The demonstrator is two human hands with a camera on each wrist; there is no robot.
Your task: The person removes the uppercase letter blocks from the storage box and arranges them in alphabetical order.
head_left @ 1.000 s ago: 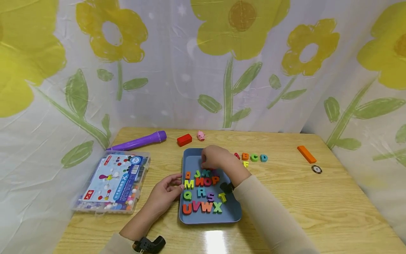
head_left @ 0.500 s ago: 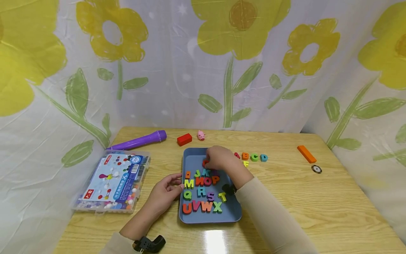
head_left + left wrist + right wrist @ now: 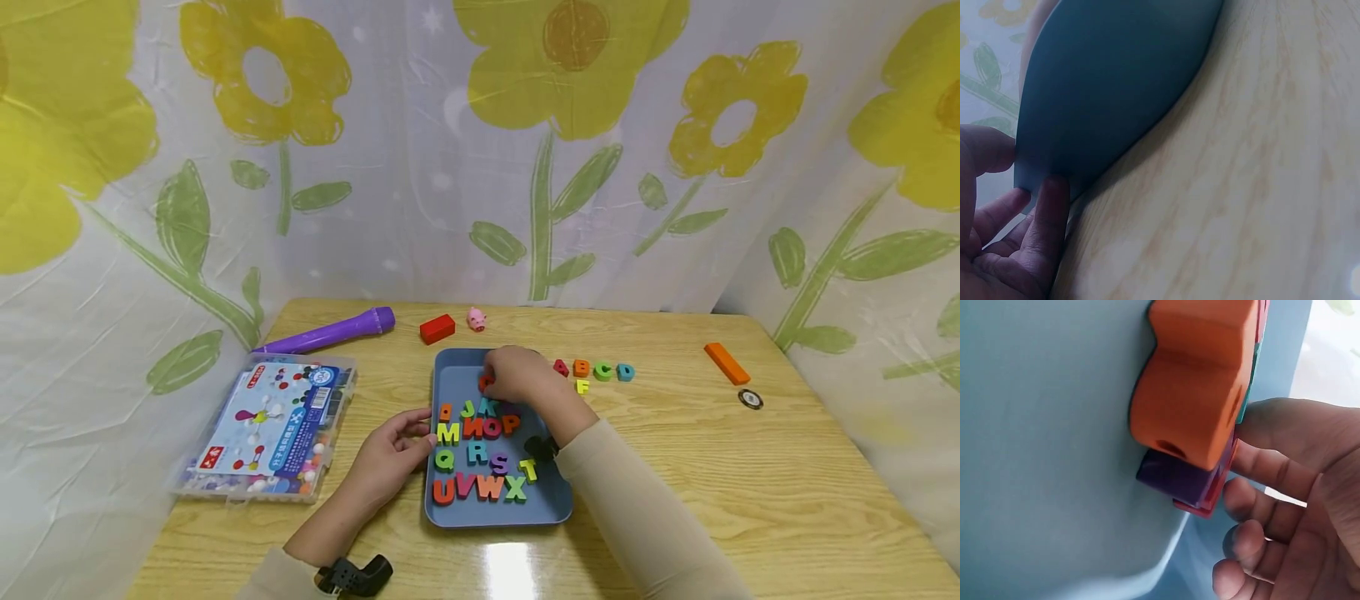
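Observation:
A blue-grey tray (image 3: 555, 510) holds several rows of colourful toy letters, among them a yellow M (image 3: 447, 433), a purple S (image 3: 498, 463) and an orange P (image 3: 511, 426). My left hand (image 3: 395, 454) grips the tray's left wall, thumb at the rim and fingers against the outside, as the left wrist view shows. Over the tray's upper part, my right hand (image 3: 517, 375) pinches a red letter (image 3: 486, 384) just above the teal K (image 3: 487, 407); its shape is mostly hidden by the fingers. The right wrist view shows the fingertips right beside the orange P (image 3: 1191, 394) and a purple letter (image 3: 1175, 478).
Right of the tray lie letters A (image 3: 560, 367), B (image 3: 581, 367), C (image 3: 603, 372), D (image 3: 626, 372) and F (image 3: 582, 387). A molecule kit box (image 3: 266, 429), purple microphone (image 3: 330, 332), red block (image 3: 437, 329), pig figure (image 3: 476, 319), orange block (image 3: 727, 362) and round disc (image 3: 750, 399) surround it.
My right hand has shifted slightly right within the upper tray, and a red letter now shows at its fingertips. The left hand has stayed at the tray's wall.

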